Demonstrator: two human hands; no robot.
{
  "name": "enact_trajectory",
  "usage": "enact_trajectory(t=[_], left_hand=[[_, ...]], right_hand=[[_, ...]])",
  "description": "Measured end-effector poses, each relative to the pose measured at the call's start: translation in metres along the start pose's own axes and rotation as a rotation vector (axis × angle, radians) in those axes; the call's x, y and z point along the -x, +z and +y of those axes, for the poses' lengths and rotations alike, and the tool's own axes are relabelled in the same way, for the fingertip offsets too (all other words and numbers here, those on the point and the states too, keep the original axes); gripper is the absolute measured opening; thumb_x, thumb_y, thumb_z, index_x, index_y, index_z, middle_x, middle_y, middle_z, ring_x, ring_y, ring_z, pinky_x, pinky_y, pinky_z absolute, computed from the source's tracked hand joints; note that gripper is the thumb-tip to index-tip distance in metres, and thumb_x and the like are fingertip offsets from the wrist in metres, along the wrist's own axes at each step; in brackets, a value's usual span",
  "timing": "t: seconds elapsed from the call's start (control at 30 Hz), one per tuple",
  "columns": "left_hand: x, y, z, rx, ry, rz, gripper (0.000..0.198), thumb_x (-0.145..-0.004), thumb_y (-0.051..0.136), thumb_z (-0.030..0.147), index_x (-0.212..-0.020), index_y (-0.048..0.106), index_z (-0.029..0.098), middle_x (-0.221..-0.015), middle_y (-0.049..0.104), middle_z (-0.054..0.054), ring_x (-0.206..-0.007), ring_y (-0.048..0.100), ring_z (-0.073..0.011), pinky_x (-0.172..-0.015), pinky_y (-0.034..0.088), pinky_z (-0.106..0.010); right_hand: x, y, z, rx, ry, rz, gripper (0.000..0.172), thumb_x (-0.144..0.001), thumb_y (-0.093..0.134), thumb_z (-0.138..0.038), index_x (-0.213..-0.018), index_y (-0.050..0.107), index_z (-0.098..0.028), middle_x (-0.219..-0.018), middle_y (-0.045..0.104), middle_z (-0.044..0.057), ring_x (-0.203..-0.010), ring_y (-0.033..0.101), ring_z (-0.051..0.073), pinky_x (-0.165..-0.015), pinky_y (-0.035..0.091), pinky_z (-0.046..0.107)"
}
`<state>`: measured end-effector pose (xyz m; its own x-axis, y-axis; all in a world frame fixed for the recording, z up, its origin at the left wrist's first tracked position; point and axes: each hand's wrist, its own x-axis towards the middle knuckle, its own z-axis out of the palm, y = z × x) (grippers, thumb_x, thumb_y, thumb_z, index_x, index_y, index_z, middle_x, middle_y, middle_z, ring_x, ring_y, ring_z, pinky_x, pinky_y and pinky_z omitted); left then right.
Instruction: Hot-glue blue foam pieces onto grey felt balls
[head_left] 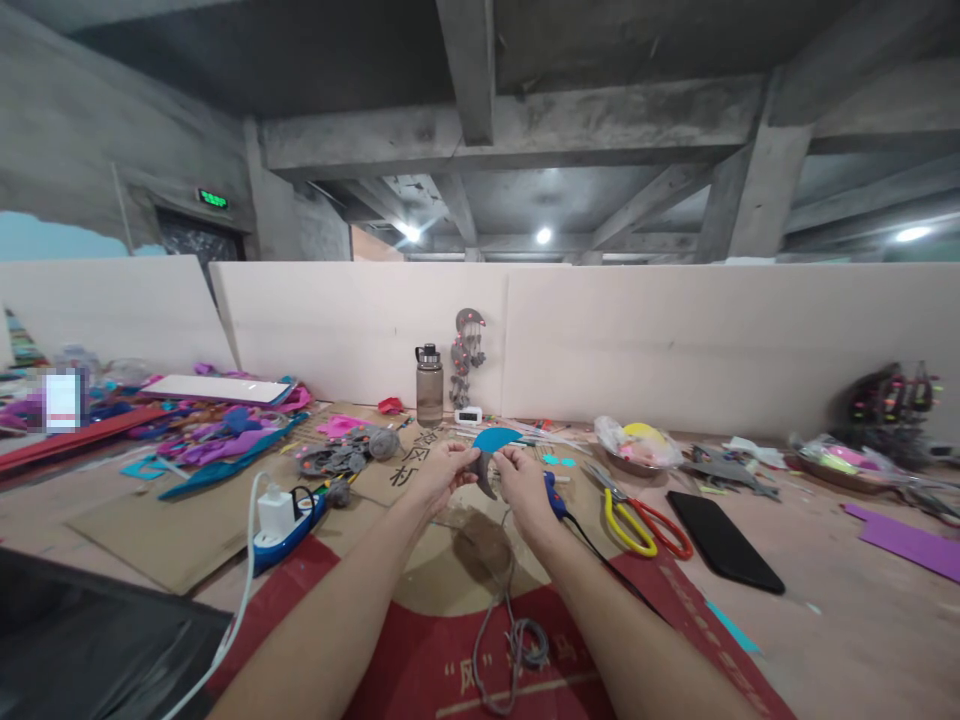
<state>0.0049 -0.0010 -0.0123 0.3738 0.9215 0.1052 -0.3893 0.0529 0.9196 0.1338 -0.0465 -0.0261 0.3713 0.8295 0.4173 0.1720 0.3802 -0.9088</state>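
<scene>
Both hands meet over the brown paper in the middle of the table. My left hand (452,478) pinches the left side of a blue felt-like piece (495,438) with a curved edge. Closed on its right side is my right hand (523,484). A grey curved, pointed piece (486,478) hangs below the blue one between my fingers; I cannot tell whether they are joined. Just right of my right wrist lies a blue-handled tool (555,496) with a black cable, partly hidden. A loose grey cord (531,642) trails down between my forearms.
Scissors (630,520) with yellow and red handles and a black phone (724,540) lie right. A blue power strip (289,530) with a white charger stands left. Behind are a bottle (430,388), grey felt pieces (337,455) and a hanging ornament (466,350).
</scene>
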Motion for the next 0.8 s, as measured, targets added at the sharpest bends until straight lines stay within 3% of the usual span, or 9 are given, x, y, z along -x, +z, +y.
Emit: enact_trajectory(t=[0.1,0.23,0.47,0.6,0.8], left_hand=[[-0.001,0.002,-0.005,-0.010,0.069,0.024,0.037,-0.059,0.081,0.026,-0.073,0.049,0.015,-0.063,0.060,0.002,-0.052,0.055,-0.0085,-0.050,0.047,-0.021],[0.000,0.006,-0.009,-0.020,0.117,-0.055,0.040,-0.059,0.081,0.036,-0.074,0.050,0.015,-0.067,0.062,0.000,-0.058,0.059,-0.0109,-0.057,0.050,-0.025],[0.008,0.009,0.002,0.039,0.090,-0.140,0.035,-0.063,0.077,0.039,-0.075,0.059,0.012,-0.079,0.067,-0.007,-0.074,0.063,-0.0159,-0.069,0.050,-0.029],[0.011,0.011,0.004,-0.072,0.072,-0.207,0.042,-0.069,0.069,0.050,-0.084,0.065,0.011,-0.091,0.068,-0.013,-0.084,0.064,-0.0204,-0.066,0.048,-0.028],[0.013,0.016,0.002,-0.321,0.166,-0.250,0.043,-0.057,0.080,0.036,-0.089,0.064,0.013,-0.087,0.066,-0.007,-0.074,0.060,-0.0152,-0.062,0.048,-0.026]], right_hand=[[0.001,0.000,-0.002,0.006,-0.038,0.044,0.021,-0.071,0.055,-0.040,-0.064,0.053,-0.020,-0.055,0.051,-0.002,-0.055,0.045,0.014,-0.054,0.034,0.025],[0.004,-0.001,-0.010,0.024,-0.065,0.063,0.020,-0.073,0.052,-0.038,-0.068,0.055,-0.019,-0.062,0.055,-0.001,-0.059,0.047,0.014,-0.060,0.038,0.026],[0.010,-0.001,-0.022,0.088,-0.096,0.071,0.020,-0.075,0.051,-0.037,-0.075,0.057,-0.018,-0.067,0.057,0.001,-0.063,0.049,0.015,-0.062,0.038,0.026],[0.007,-0.006,-0.022,0.094,-0.076,0.140,0.021,-0.075,0.051,-0.037,-0.075,0.058,-0.018,-0.067,0.059,0.001,-0.063,0.050,0.015,-0.062,0.039,0.026],[0.006,-0.007,-0.022,0.080,-0.058,0.105,0.021,-0.074,0.053,-0.037,-0.073,0.060,-0.017,-0.064,0.060,0.001,-0.060,0.050,0.014,-0.059,0.038,0.025]])
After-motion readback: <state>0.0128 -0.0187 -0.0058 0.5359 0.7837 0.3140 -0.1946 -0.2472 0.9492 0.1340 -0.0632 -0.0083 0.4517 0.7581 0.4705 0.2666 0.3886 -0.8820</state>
